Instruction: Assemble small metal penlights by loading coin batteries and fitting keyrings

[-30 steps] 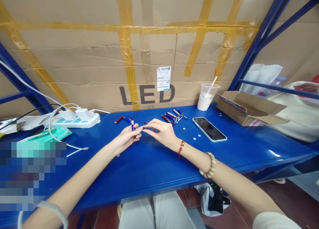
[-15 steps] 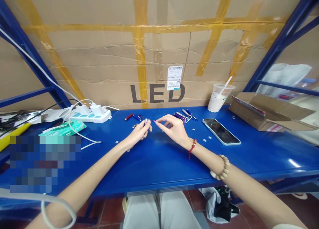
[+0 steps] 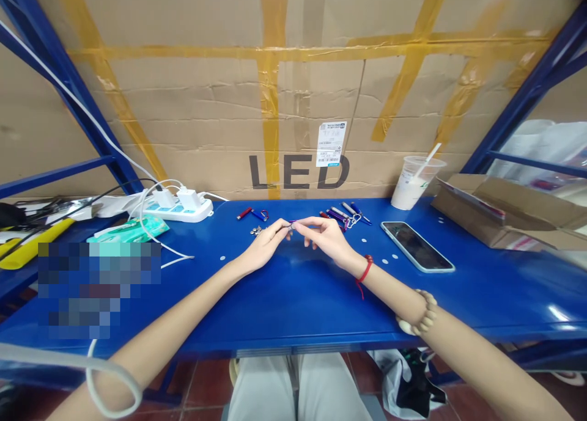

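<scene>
At left on the bench (image 3: pixel 293 299), a red tube (image 3: pixel 244 214) and blue tube (image 3: pixel 257 214) are laid behind silver bits (image 3: pixel 255 231); mid-bench, a purple piece (image 3: pixel 293 223) is pinched by fingers of left hand (image 3: pixel 262 250) and right hand (image 3: pixel 327 236), apparently unfinished; at right, clustered tubes (image 3: pixel 342 214) are seen, done or waiting unclear.

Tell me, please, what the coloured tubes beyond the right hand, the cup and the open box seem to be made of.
Coloured tubes: probably coated metal, glossy, judging by their sheen; plastic remains possible.
Cup: likely thin plastic, smooth, as its upper wall is see-through.
Open box: cardboard, matte, shown by its plain brown, folded sides.
</scene>
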Demonstrator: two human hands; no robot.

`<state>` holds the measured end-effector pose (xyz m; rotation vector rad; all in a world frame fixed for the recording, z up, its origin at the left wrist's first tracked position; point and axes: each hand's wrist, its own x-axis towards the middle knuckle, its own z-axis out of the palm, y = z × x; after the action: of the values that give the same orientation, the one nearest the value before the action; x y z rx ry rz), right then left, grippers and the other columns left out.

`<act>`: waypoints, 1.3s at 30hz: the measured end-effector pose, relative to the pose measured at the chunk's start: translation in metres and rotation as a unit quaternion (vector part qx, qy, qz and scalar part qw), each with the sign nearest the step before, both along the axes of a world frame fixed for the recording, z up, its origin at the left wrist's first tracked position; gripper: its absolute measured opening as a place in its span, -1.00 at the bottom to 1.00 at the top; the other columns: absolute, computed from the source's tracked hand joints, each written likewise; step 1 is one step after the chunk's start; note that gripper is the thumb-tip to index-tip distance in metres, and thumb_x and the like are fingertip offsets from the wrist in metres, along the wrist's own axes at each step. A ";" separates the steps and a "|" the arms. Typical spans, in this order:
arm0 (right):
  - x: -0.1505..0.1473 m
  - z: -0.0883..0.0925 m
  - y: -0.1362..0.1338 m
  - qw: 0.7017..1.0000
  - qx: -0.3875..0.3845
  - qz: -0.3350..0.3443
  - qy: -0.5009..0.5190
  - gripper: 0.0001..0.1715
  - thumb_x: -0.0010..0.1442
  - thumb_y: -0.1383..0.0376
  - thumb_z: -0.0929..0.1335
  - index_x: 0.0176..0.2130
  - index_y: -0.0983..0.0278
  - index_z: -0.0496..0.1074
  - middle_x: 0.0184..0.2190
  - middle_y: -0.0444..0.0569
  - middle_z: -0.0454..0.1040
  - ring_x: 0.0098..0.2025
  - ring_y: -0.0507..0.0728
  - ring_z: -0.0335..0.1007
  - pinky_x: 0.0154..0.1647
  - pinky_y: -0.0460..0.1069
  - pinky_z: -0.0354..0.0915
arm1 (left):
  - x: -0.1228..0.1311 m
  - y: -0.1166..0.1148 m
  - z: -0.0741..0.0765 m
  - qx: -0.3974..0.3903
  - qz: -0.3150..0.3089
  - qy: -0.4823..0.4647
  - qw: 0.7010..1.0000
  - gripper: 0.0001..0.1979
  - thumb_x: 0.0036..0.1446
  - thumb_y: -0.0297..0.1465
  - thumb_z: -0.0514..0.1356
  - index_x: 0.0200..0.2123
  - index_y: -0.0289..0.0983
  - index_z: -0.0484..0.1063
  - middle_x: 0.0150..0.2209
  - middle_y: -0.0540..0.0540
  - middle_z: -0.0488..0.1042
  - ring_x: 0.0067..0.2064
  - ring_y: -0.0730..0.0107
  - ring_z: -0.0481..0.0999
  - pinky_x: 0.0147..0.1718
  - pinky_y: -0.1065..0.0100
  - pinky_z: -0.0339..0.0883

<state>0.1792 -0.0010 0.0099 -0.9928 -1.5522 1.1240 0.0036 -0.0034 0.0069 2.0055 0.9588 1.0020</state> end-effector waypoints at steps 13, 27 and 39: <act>0.004 -0.005 -0.002 0.936 0.308 -0.049 -0.165 -0.74 0.13 0.14 0.35 -0.31 0.27 0.52 -0.27 -0.03 0.48 -0.58 -0.10 0.27 -0.49 -0.12 0.29 | 0.000 0.001 0.001 -0.012 0.005 -0.011 1.000 -0.78 0.21 -0.25 -0.01 -0.30 -0.24 0.34 -0.41 0.02 0.35 -0.42 0.46 0.26 -0.35 0.44 0.13; 0.010 -0.012 0.002 0.880 0.387 -0.030 -0.273 -0.80 0.17 0.21 0.33 -0.39 0.25 0.49 -0.26 -0.04 0.47 -0.50 -0.04 0.35 -0.50 -0.11 0.28 | 0.001 0.000 -0.009 -0.069 -0.080 0.032 0.994 -0.65 0.24 -0.14 -0.11 -0.39 -0.27 0.23 -0.46 -0.01 0.38 -0.56 0.55 0.25 -0.46 0.43 0.18; 0.006 -0.011 -0.001 0.877 0.388 -0.112 -0.262 -0.75 0.22 0.24 0.28 -0.12 0.22 0.44 -0.26 -0.06 0.47 -0.61 -0.08 0.24 -0.47 -0.11 0.27 | -0.036 0.020 0.019 -0.018 0.223 -0.024 0.974 -0.67 0.25 -0.12 -0.13 -0.37 -0.24 0.18 -0.44 -0.02 0.41 -0.52 0.47 0.29 -0.38 0.36 0.15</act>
<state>0.1851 -0.0018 -0.0007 -0.8960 -2.0029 -0.0058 -0.0323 0.0170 0.0255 1.7612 1.4281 1.2503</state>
